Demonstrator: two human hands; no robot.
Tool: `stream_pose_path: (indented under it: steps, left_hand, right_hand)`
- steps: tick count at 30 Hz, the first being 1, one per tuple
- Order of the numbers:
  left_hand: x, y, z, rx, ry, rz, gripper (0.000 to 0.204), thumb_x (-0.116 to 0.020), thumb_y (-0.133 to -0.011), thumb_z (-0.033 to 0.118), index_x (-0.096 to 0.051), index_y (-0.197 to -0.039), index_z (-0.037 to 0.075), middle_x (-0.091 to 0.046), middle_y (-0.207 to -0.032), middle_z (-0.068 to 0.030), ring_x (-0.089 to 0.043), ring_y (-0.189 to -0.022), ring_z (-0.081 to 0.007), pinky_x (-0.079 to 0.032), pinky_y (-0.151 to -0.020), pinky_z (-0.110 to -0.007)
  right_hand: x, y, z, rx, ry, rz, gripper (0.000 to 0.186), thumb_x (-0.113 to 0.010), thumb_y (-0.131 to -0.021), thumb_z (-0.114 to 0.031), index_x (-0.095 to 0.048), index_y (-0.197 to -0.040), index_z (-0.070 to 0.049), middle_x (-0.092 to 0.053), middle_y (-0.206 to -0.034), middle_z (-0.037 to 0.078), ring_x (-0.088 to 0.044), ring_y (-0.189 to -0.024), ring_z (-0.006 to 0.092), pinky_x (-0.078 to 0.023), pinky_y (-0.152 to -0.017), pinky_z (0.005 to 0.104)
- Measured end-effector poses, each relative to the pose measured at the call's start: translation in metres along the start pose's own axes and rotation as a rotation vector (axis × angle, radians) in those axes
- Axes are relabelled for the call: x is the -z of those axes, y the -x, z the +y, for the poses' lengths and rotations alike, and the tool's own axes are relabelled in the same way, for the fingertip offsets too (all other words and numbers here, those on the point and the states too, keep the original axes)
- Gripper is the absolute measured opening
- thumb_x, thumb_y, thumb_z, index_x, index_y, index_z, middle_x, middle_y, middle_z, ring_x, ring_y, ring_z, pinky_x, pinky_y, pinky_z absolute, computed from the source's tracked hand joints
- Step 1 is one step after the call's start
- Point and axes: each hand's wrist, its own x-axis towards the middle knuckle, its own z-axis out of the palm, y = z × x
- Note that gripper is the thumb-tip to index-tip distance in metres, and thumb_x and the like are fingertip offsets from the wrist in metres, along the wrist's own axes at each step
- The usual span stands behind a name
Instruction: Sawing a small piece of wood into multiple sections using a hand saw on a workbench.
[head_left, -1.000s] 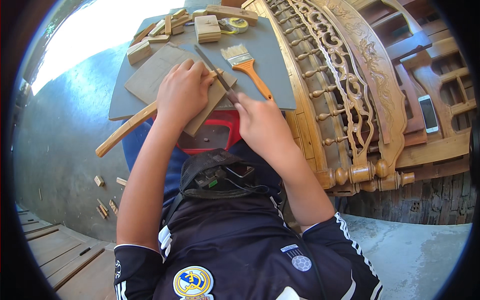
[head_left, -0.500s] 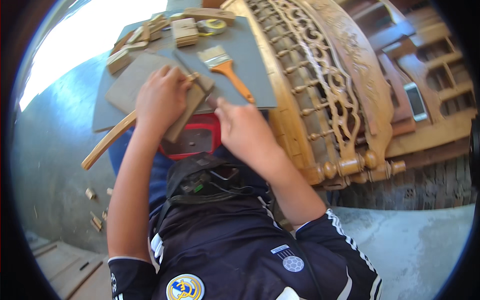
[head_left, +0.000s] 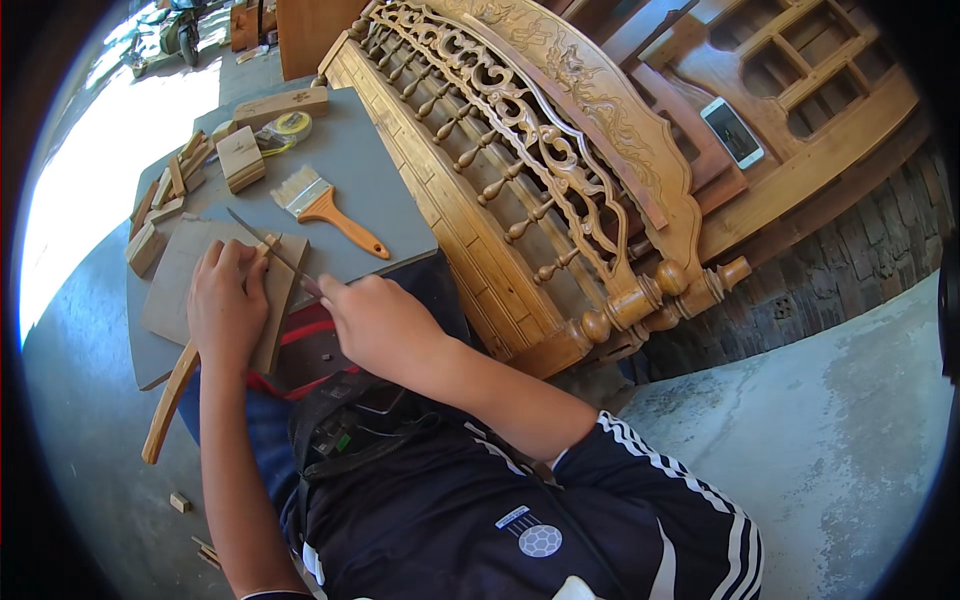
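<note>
Paintbrush (head_left: 335,214) has shifted leftward in view, beyond the right hand (head_left: 382,325).

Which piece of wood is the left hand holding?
The long, narrow wooden strip: its lower end pokes past the edge of the grey table. The left hand grips it, while the short, piled wooden pieces lie untouched.

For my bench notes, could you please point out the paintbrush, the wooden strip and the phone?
Paintbrush (head_left: 328,210): head view, its orange handle.
Wooden strip (head_left: 172,401): head view, its protruding lower length.
Phone (head_left: 733,132): head view, its screen.
</note>
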Motion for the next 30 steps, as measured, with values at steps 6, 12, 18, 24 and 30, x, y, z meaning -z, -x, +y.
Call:
stream_pose_path:
  steps: [6,12,18,24,30]
  left_hand:
    - [0.003,-0.001,-0.002,-0.019,0.027,-0.007,0.012,-0.072,-0.091,0.014,-0.067,-0.096,0.004,-0.066,-0.097,-0.0123,-0.065,-0.099,-0.0366,-0.052,-0.085,-0.047]
    - [-0.001,-0.004,-0.001,-0.021,0.003,-0.012,0.013,-0.071,-0.091,0.017,-0.068,-0.096,0.005,-0.066,-0.096,-0.0124,-0.065,-0.099,-0.0366,-0.053,-0.085,-0.048]
    - [0.003,-0.001,0.001,-0.008,-0.026,-0.012,0.014,-0.072,-0.092,0.018,-0.069,-0.096,0.005,-0.067,-0.097,-0.0121,-0.066,-0.099,-0.0352,-0.053,-0.086,-0.047]
    - [0.000,-0.002,-0.003,-0.041,-0.009,-0.011,0.014,-0.072,-0.092,0.018,-0.069,-0.096,0.005,-0.068,-0.097,-0.0120,-0.066,-0.098,-0.0350,-0.053,-0.086,-0.047]
    - [0.000,0.001,-0.002,0.008,-0.034,0.017,0.014,-0.072,-0.092,0.019,-0.070,-0.096,0.006,-0.068,-0.096,-0.0117,-0.066,-0.098,-0.0348,-0.054,-0.087,-0.046]
  right_hand:
    - [0.042,0.053,-0.008,-0.066,-0.036,-0.071,0.020,-0.057,-0.100,-0.011,-0.064,-0.112,0.003,-0.069,-0.077,0.028,-0.070,-0.078,0.0477,-0.057,-0.070,0.0566]
    - [0.006,-0.024,0.002,0.055,0.008,-0.014,0.020,-0.058,-0.101,-0.011,-0.065,-0.113,0.003,-0.067,-0.076,0.028,-0.068,-0.073,0.0472,-0.055,-0.066,0.0532]
    - [0.044,0.063,-0.011,-0.104,-0.032,-0.080,0.022,-0.056,-0.102,-0.014,-0.065,-0.111,0.004,-0.069,-0.080,0.030,-0.070,-0.078,0.0482,-0.058,-0.071,0.0547]
    - [0.011,-0.007,-0.001,0.026,0.023,-0.040,0.019,-0.057,-0.101,-0.013,-0.064,-0.107,0.004,-0.067,-0.076,0.030,-0.069,-0.076,0.0482,-0.056,-0.069,0.0547]
    - [0.017,0.010,0.000,0.019,-0.058,-0.027,0.020,-0.058,-0.101,-0.013,-0.064,-0.110,0.004,-0.067,-0.075,0.030,-0.068,-0.076,0.0483,-0.055,-0.068,0.0544]
